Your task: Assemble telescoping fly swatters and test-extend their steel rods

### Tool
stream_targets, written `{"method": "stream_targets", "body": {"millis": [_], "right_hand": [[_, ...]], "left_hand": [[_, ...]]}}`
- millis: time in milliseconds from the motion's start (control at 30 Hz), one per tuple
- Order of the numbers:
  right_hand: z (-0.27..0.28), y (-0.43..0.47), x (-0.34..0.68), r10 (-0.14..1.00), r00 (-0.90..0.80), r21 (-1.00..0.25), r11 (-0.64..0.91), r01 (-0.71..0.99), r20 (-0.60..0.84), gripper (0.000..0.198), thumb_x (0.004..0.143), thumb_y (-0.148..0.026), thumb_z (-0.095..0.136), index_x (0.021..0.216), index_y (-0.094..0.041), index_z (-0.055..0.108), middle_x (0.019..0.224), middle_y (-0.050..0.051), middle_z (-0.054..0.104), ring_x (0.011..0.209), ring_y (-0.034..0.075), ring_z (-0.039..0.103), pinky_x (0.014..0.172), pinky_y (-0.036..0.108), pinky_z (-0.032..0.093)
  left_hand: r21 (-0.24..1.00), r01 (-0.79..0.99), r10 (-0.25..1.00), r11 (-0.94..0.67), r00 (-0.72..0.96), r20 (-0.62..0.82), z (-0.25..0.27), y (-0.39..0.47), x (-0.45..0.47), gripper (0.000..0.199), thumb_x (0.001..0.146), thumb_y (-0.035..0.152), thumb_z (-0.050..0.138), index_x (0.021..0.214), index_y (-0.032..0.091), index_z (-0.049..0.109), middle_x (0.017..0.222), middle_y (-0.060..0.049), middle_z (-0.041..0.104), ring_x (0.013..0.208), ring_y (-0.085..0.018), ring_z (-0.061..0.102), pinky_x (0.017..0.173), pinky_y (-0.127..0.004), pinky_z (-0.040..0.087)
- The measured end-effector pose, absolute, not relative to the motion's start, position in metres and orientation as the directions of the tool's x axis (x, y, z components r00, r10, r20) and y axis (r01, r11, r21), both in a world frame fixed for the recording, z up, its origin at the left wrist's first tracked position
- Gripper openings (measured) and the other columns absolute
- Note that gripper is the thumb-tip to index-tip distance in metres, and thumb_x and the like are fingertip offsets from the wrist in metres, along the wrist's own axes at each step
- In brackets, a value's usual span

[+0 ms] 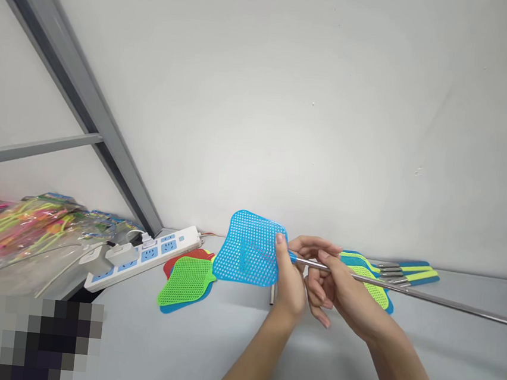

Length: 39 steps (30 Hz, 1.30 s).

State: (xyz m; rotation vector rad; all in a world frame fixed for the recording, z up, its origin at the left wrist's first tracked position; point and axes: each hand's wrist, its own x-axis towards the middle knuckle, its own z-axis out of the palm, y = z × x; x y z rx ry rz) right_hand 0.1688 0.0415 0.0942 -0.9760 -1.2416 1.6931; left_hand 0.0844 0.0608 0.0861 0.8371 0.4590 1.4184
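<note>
A blue fly swatter (248,249) with a perforated head is held up in front of me, its slim metal rod (431,295) running out to the right edge. My left hand (289,274) is closed round the neck, with the thumb pressed on the head's right edge. Just to the right, my right hand (345,285) pinches the rod near the thumb, its other fingers loosely curled underneath. Below the left hand, the end of a metal tube (272,294) shows; the rest is hidden.
Green (185,282), blue and red swatter heads overlap on the grey table at left. More swatters (372,285) with yellow-green and blue handles (420,275) lie behind my right hand. A power strip (139,262) with plugs, bagged colourful items (34,228) and a metal frame (85,114) stand left.
</note>
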Motion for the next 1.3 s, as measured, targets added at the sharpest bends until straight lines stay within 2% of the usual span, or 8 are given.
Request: {"method": "stream_targets", "body": {"millis": [200,367,500,667,767,933,1133,1300], "right_hand": [[0.102,0.043,0.169,0.980,-0.198,-0.995,-0.027,-0.092,-0.008,0.045,0.079,-0.043,0.043,0.045,-0.018,0.026,0.041,-0.008,0.019,0.035,0.005,0.024,0.041,0.023,0.021],[0.100,0.045,0.175,0.988,-0.154,-0.980,-0.019,-0.200,0.013,0.045,0.079,-0.040,0.045,0.048,-0.019,0.020,0.045,-0.008,0.014,0.037,0.005,0.018,0.043,0.025,0.019],[0.098,0.047,0.186,0.993,-0.114,-0.948,-0.047,-0.316,-0.011,0.041,0.079,-0.041,0.043,0.050,-0.019,0.025,0.048,-0.007,0.016,0.037,0.006,0.020,0.043,0.025,0.019],[0.105,0.048,0.205,0.999,0.024,-0.894,-0.023,-0.447,-0.038,0.041,0.078,-0.040,0.045,0.047,-0.018,0.029,0.047,-0.007,0.017,0.037,0.006,0.020,0.041,0.025,0.019],[0.110,0.046,0.213,0.994,0.096,-0.914,-0.016,-0.404,-0.059,0.040,0.076,-0.039,0.048,0.046,-0.018,0.031,0.047,-0.006,0.019,0.037,0.006,0.022,0.041,0.025,0.020],[0.111,0.043,0.222,0.997,0.082,-0.945,0.013,-0.326,-0.014,0.041,0.078,-0.042,0.044,0.045,-0.019,0.034,0.044,-0.005,0.019,0.038,0.008,0.025,0.042,0.026,0.020],[0.113,0.042,0.228,0.999,0.049,-0.971,-0.005,-0.240,-0.018,0.042,0.078,-0.042,0.043,0.044,-0.019,0.036,0.045,-0.004,0.022,0.040,0.009,0.026,0.043,0.027,0.022],[0.116,0.039,0.228,0.990,-0.141,-0.987,-0.039,-0.155,-0.017,0.046,0.081,-0.044,0.032,0.045,-0.019,0.048,0.048,0.001,0.036,0.043,0.012,0.035,0.046,0.029,0.029]], "left_hand": [[0.738,-0.656,0.984,-0.159,-0.045,0.171,0.094,0.067,0.077,0.047,0.082,0.047,0.023,0.070,0.016,0.056,0.063,-0.004,0.062,0.068,-0.016,0.058,0.067,-0.029,0.041],[0.743,-0.619,0.967,-0.255,-0.182,0.180,0.101,0.063,0.077,0.043,0.082,0.047,0.027,0.065,0.016,0.053,0.055,0.000,0.054,0.057,-0.012,0.053,0.060,-0.025,0.039],[0.756,-0.576,0.932,-0.310,-0.340,0.123,0.104,0.065,0.072,0.039,0.079,0.047,0.034,0.061,0.017,0.050,0.052,0.002,0.049,0.050,-0.009,0.048,0.052,-0.021,0.037],[0.631,-0.693,0.894,-0.349,-0.447,0.003,0.108,0.077,0.053,0.033,0.077,0.042,0.041,0.058,0.016,0.045,0.054,0.004,0.044,0.047,-0.005,0.043,0.046,-0.017,0.033],[0.563,-0.746,0.896,-0.355,-0.444,-0.022,0.110,0.083,0.040,0.029,0.076,0.038,0.043,0.058,0.016,0.045,0.055,0.004,0.041,0.045,-0.004,0.039,0.042,-0.016,0.030],[0.550,-0.736,0.889,-0.394,-0.458,0.024,0.112,0.090,0.027,0.023,0.075,0.034,0.044,0.064,0.015,0.048,0.055,0.005,0.037,0.041,-0.004,0.032,0.040,-0.017,0.028],[0.655,-0.545,0.824,-0.524,-0.520,0.226,0.114,0.087,0.024,0.035,0.077,0.042,0.034,0.077,0.015,0.056,0.060,0.001,0.046,0.047,-0.008,0.044,0.046,-0.020,0.035],[0.647,-0.462,0.753,-0.606,-0.595,0.280,0.109,0.085,0.032,0.043,0.078,0.043,0.026,0.090,0.015,0.055,0.077,-0.006,0.055,0.059,-0.012,0.053,0.046,-0.021,0.036]]}}
